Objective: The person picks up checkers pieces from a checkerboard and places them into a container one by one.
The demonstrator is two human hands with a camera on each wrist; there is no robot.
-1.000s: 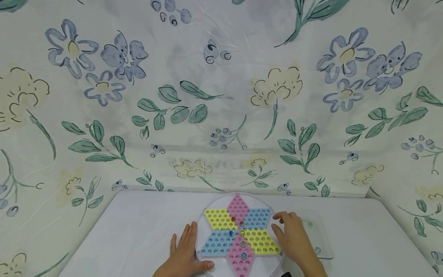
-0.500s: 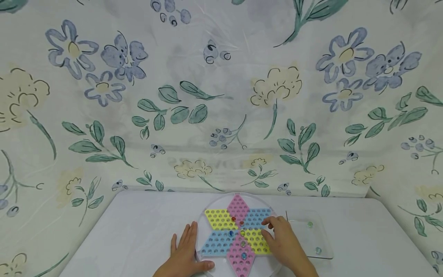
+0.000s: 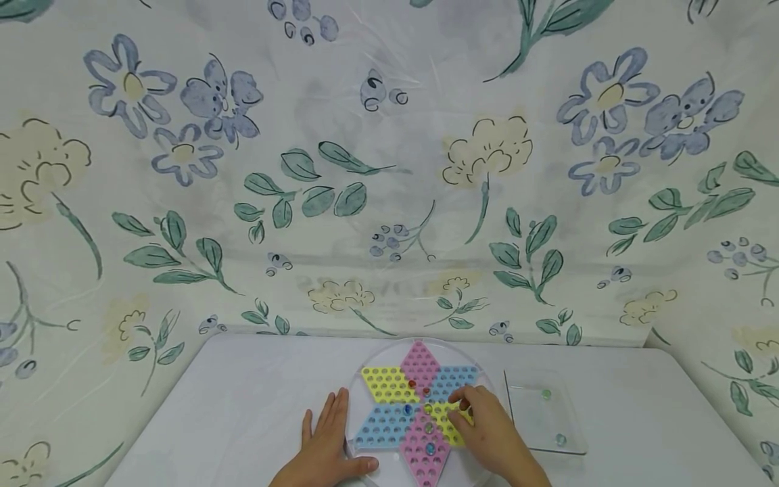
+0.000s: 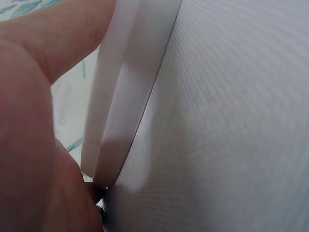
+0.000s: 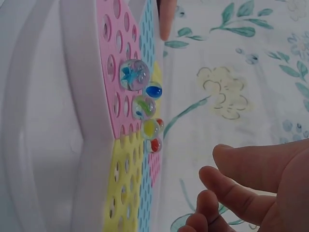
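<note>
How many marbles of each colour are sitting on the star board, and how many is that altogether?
Red marbles: 2
Blue marbles: 2
Yellow marble: 1
Green marble: 1
Total: 6

Right fingers (image 3: pixel 465 392) farther over board (image 3: pixel 379 427)

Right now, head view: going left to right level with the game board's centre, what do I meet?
Left hand → dark blue marble → yellow marble → right hand → clear tray.
</note>
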